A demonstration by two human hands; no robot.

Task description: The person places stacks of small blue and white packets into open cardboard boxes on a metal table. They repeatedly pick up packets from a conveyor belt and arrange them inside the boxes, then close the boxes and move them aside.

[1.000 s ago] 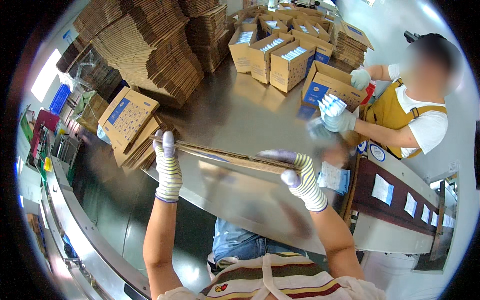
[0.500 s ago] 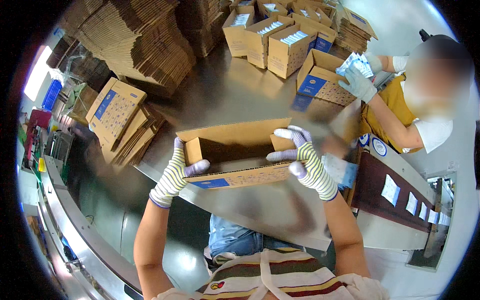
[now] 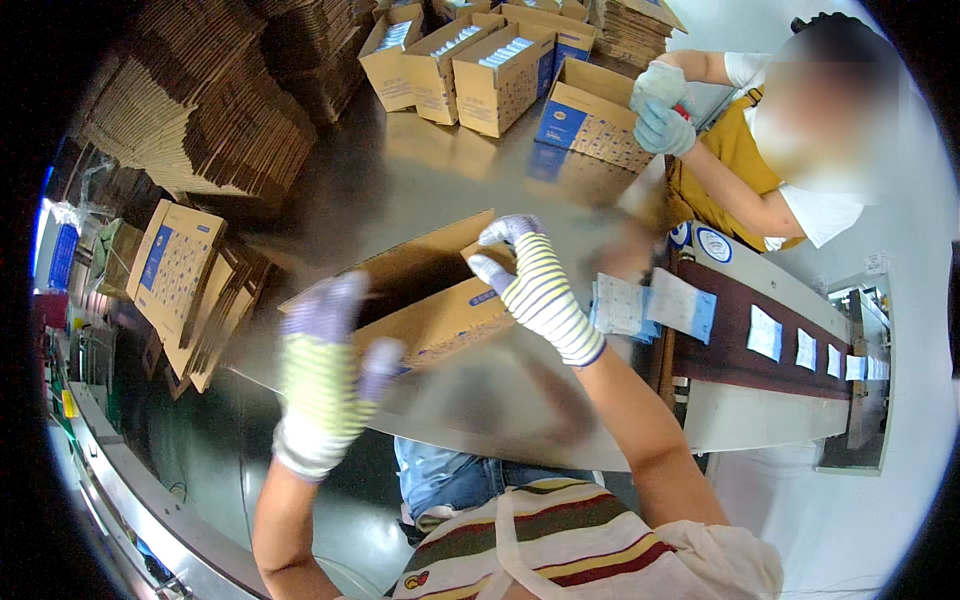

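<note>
An open cardboard box (image 3: 440,325), brown with a blue mark, sits tilted on the metal table in front of me, its left end turned toward me. My right hand (image 3: 540,290), in a striped knit glove, grips the box's right end, fingers over the top edge. Smeared by motion, my left hand (image 3: 325,370) is at the box's left end with its thumb and fingers apart. It hides that corner, so whether it touches the cardboard is unclear. The inside of the box is dark, and its bottom is mostly hidden.
Flattened cartons (image 3: 180,270) lean at the left, below tall stacks of folded cardboard (image 3: 200,110). Filled boxes (image 3: 500,85) stand at the back. A co-worker's gloved hands (image 3: 662,115) are beside another box (image 3: 590,120). White-blue packets (image 3: 625,305) lie by the dark conveyor (image 3: 730,370).
The box has turned, its left end swinging nearer me. My left hand has loosened from its end and blurs. The co-worker's packets have left view, and more packets show at the conveyor's end.
</note>
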